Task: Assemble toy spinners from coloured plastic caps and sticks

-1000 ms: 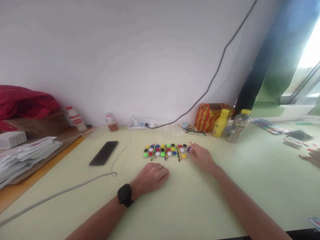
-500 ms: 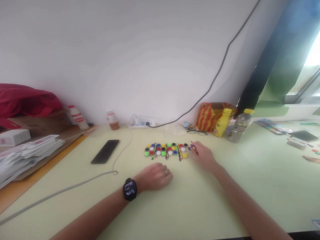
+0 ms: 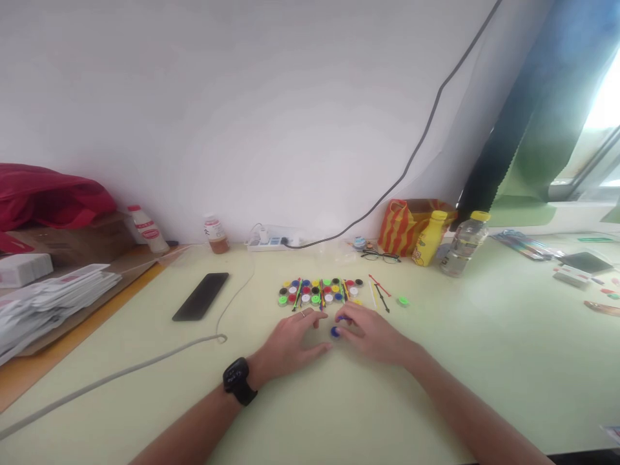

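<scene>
Several small round pots with coloured lids [image 3: 316,291] stand in rows on the pale green table, with thin coloured sticks lying across them. My right hand [image 3: 372,332] is just in front of the rows, its fingers closed on a blue-lidded pot [image 3: 335,332]. Close by on the left, my left hand [image 3: 293,339] has thumb and fingers apart, facing that pot, with nothing held. To the right of the rows lie a red stick [image 3: 380,286], a black stick [image 3: 382,298] and a green piece [image 3: 403,301].
A black phone [image 3: 201,296] and a grey cable [image 3: 121,371] lie on the left. Along the back stand a small bottle [image 3: 216,236], a power strip [image 3: 270,239], glasses [image 3: 381,256], a striped bag [image 3: 397,227], a yellow bottle [image 3: 429,240] and a clear bottle [image 3: 464,247].
My right hand has moved left and nearer, bringing a blue-lidded pot in front of the rows. My left hand has opened from a closed shape. The sticks and green piece at right are uncovered.
</scene>
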Demonstrator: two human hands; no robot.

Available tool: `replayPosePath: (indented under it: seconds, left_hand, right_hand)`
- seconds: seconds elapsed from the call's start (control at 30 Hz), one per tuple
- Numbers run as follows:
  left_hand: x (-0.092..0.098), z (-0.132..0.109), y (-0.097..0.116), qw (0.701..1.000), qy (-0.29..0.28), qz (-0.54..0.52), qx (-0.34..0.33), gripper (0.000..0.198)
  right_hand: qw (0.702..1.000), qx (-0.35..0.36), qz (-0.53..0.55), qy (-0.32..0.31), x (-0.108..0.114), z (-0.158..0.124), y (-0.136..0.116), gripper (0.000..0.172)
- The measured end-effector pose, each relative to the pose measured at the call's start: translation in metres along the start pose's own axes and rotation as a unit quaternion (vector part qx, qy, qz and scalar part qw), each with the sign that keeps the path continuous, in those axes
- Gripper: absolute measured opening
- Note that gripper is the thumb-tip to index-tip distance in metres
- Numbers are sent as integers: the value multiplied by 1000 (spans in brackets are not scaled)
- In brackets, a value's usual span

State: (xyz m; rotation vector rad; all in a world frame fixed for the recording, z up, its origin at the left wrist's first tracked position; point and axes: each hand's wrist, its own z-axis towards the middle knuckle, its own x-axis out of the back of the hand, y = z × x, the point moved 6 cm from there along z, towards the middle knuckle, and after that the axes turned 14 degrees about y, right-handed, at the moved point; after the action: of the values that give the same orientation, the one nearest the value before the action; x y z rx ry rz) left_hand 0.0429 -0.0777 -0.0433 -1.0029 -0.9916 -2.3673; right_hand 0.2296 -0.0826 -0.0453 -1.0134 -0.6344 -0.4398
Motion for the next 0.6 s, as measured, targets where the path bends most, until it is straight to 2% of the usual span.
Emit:
replayPosePath:
  seconds: [0.07,0.17,0.23,0.33,0.4,0.5,0.6]
  left_hand:
    - [-2,-2,3,1000,-14,-12,-13,50]
    - [-6,-1,7,999,-27,-17,-21,49]
    - [-10,-1,10,998,-37,-31,-35,38]
    - [-13,1,13,995,-42,-74,-50,20]
    - [-12,2,10,994,-33,-102,-28,14]
    - [-12,1,-3,990,-21,-134,44,9]
    - [-13,2,-14,979,3,-176,100,16]
  right_hand:
    - [1000,-5,28,-9,-2,1,0,16]
    - [998,-8,60,24,6,5,6,30]
    - [997,-24,60,43,11,6,11,35]
    - [994,-80,55,42,14,3,19,30]
    - [993,-95,65,40,12,1,20,24]
    - [991,-84,95,50,9,1,18,15]
    - [985,-88,139,53,4,4,18,14]
